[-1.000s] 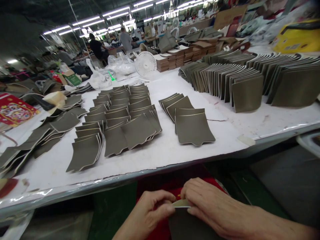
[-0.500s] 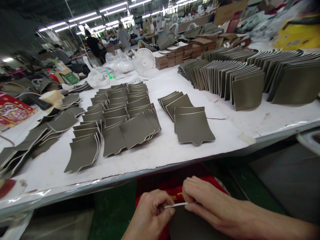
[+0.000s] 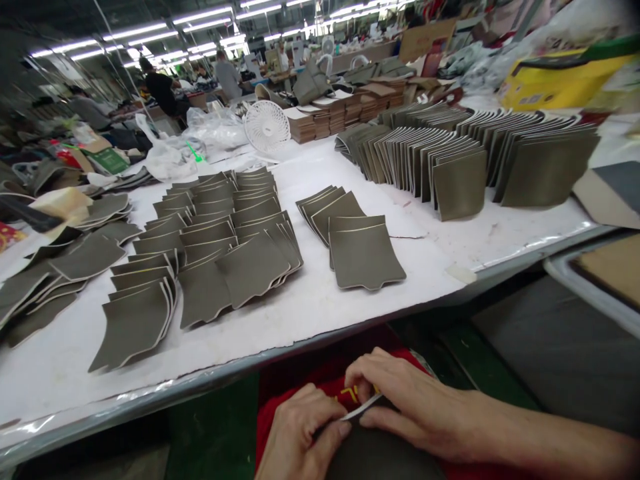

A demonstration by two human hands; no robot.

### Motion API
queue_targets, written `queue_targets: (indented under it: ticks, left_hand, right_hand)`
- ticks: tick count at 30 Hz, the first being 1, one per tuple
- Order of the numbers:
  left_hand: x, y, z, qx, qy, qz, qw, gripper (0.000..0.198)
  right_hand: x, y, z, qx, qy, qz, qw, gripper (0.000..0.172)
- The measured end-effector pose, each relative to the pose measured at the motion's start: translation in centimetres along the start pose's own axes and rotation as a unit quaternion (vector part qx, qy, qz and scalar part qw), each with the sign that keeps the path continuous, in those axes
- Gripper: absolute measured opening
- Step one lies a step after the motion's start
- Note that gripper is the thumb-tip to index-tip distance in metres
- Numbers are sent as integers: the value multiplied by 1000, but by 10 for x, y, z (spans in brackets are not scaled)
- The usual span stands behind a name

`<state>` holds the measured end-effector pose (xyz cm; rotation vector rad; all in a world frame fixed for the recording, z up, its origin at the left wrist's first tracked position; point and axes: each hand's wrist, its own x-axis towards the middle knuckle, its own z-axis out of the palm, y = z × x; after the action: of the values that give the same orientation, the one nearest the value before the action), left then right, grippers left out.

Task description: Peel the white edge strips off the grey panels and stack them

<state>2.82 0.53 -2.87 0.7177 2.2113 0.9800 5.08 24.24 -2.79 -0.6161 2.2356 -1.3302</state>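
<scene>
Below the near edge of the tabletop (image 3: 310, 313), over a red cloth (image 3: 300, 390) on the person's lap, both hands work one grey leather piece (image 3: 380, 457). The left hand (image 3: 300, 433) has its grip closed narrow, thumb and forefinger pinching the pale top edge of the piece. The right hand (image 3: 400, 400) pinches the same edge just beside it, its fingers lying along the strip. The rest of the piece hangs down between the wrists. On the tabletop above, flat grey pieces lie in overlapping rows (image 3: 215, 233), a short stack (image 3: 357, 243) sits to their right, and folded pieces stand upright in a long row (image 3: 450, 160). A small white fan (image 3: 267, 127) stands farther back.
</scene>
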Motion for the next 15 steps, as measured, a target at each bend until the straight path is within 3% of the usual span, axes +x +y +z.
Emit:
queue_targets:
  ticks: [3, 10, 15]
  left_hand:
    - [0, -3, -3, 17, -1, 6, 1000, 39]
    - [-5, -12, -1, 33, -9, 1, 999, 41]
    - [14, 17, 6, 73, -31, -39, 996, 29]
  right_hand:
    - [-1, 7, -3, -48, -20, -54, 997, 3]
    - [-12, 29, -11, -62, 8, -94, 994, 41]
    - [-11, 31, -6, -37, 37, -120, 991, 59]
